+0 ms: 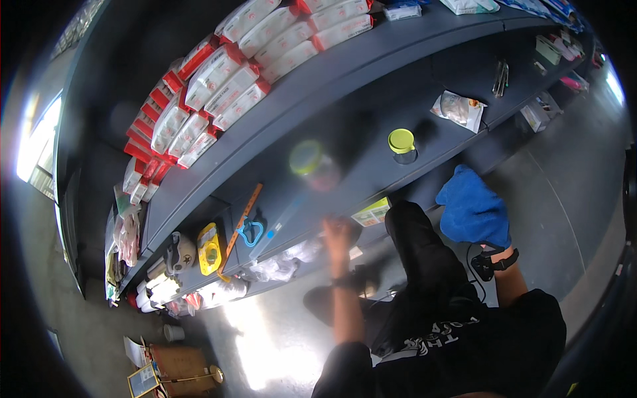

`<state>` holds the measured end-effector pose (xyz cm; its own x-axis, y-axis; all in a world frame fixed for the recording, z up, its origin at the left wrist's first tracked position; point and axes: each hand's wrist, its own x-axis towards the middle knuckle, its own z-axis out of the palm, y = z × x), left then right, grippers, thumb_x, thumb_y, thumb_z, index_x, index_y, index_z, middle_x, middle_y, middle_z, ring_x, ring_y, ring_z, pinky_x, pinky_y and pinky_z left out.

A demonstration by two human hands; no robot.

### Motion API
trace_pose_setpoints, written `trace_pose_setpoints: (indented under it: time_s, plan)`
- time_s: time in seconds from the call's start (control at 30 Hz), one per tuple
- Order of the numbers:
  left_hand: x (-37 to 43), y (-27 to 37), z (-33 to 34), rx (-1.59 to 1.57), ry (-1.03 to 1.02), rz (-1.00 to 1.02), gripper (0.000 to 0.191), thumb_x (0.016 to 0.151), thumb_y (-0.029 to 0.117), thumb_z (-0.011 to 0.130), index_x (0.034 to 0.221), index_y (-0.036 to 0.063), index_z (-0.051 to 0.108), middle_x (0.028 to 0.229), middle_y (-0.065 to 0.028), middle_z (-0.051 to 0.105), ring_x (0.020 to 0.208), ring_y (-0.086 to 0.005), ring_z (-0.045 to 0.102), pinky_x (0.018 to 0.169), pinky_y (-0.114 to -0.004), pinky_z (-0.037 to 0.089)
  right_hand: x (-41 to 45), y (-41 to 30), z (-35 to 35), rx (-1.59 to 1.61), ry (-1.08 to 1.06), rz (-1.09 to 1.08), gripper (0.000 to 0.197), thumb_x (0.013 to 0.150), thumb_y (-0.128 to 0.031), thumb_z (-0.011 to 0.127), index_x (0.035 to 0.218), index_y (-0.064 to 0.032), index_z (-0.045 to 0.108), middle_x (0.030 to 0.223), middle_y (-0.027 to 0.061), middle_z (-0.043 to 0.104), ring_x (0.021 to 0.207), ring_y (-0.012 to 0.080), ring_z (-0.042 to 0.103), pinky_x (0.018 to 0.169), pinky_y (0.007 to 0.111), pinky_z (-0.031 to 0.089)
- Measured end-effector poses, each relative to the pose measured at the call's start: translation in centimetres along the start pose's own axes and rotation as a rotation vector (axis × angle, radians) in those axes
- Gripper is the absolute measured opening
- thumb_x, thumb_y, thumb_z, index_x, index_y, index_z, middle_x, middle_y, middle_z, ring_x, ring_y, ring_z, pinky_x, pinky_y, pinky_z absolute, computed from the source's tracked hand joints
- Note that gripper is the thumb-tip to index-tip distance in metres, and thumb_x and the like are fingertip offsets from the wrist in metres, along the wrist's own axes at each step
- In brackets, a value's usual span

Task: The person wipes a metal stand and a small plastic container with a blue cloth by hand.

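Note:
My right hand is inside a blue cloth mitt [473,211], which hides its fingers. It is raised beside my knee, out from the shelf edge. My left hand [338,234] is at the front edge of the grey shelf [363,164]. Blur hides its fingers, and I cannot tell whether it holds anything. Deeper on that shelf, beyond the left hand, a clear jar with a green lid [306,156] looks blurred. A second clear jar with a yellow-green lid [401,142] stands upright to its right. Below the shelf edge, between my hands, is a green and white box [372,212].
Left along the shelf lie a light-blue-handled tool [250,233], an orange strip [244,224], a yellow pack [209,248] and a cap [180,253]. A printed pouch [459,110] lies at right. Packs of face towels [219,84] fill the upper shelf. A cardboard box [181,368] is on the floor.

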<state>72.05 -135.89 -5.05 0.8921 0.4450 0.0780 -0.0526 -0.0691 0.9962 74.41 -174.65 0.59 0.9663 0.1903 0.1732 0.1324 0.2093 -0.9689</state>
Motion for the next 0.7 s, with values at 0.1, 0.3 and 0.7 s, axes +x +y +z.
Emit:
trace_pose_setpoints:
  time_s: [0.1,0.3,0.7]
  plan:
    - [-1.1,0.5,1.3,0.029,-0.050,0.044,0.049,0.081,0.009,0.056,0.124,0.0072,0.034,0.097,-0.0085,0.057,0.085,-0.0160,0.055,0.073,-0.027,0.046,0.8,-0.4,-0.3,-0.182,0.021,-0.057,0.027,0.089,-0.014,0.050,0.114,-0.0051,0.052,0.109,0.0030,0.056,0.098,0.0119,0.053,0.087,0.027,0.043]
    - [-2.2,2.0,2.3,-0.003,-0.106,-0.073,0.048,0.080,0.008,0.059,0.122,0.0041,0.036,0.096,-0.0103,0.057,0.083,-0.0170,0.056,0.070,-0.028,0.048,0.4,-4.0,1.1,0.329,-0.001,0.000,0.030,0.090,-0.022,0.048,0.117,-0.0071,0.049,0.113,0.0075,0.055,0.102,0.0179,0.054,0.091,0.031,0.042]
    - [2.4,1.5,12.1,0.237,-0.263,0.109,0.064,0.071,0.008,0.071,0.124,0.0015,0.034,0.114,-0.0188,0.047,0.097,-0.0259,0.053,0.078,-0.035,0.049,-2.1,0.7,-4.5,0.344,0.237,0.115,0.044,0.091,-0.026,0.048,0.129,-0.0048,0.038,0.128,0.0103,0.045,0.114,0.0218,0.046,0.098,0.035,0.036]
